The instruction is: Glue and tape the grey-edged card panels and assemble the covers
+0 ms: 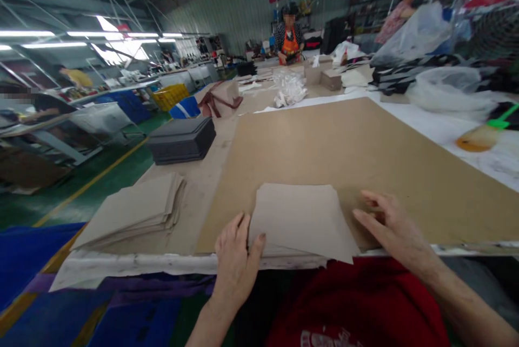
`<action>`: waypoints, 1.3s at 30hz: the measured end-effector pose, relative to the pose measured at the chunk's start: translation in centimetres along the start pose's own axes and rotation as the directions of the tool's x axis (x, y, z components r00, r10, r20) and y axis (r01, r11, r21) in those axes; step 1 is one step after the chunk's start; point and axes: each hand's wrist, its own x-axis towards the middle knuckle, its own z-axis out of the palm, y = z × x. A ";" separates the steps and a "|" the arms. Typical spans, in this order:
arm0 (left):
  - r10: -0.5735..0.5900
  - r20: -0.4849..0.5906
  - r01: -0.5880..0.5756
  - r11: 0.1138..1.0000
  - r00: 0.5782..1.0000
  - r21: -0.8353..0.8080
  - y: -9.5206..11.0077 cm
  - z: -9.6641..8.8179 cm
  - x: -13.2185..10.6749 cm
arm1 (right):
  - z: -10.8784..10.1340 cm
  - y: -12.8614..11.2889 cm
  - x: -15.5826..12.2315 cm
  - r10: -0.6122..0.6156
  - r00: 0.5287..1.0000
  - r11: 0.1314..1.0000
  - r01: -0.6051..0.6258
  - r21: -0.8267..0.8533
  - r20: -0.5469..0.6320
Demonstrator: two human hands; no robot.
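Observation:
A stack of thin grey-beige sheets (pixel 298 217) lies in front of me at the near edge of the table, its upper sheets skewed and one corner poking past the edge. My left hand (pixel 237 249) rests at the stack's left side, fingers stretched along the edge and thumb lying on top near the corner. Off the right side, my right hand (pixel 385 222) hovers with fingers and thumb apart and nothing between them. Beneath the stack is a large brown board (pixel 312 141).
A second pile of beige sheets (pixel 133 206) lies at left, with a block of dark grey pieces (pixel 182 139) behind it. Crumpled clear plastic (pixel 290 87) sits beyond the board. At right is a container of orange liquid (pixel 478 139). A person in an orange apron (pixel 289 41) stands far back.

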 end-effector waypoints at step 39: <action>-0.383 0.522 0.473 -0.222 0.762 -0.853 10.2 -0.3 -0.6 | -1.6 -3.4 -3.6 -0.598 0.781 0.801 0.572 0.179 0.179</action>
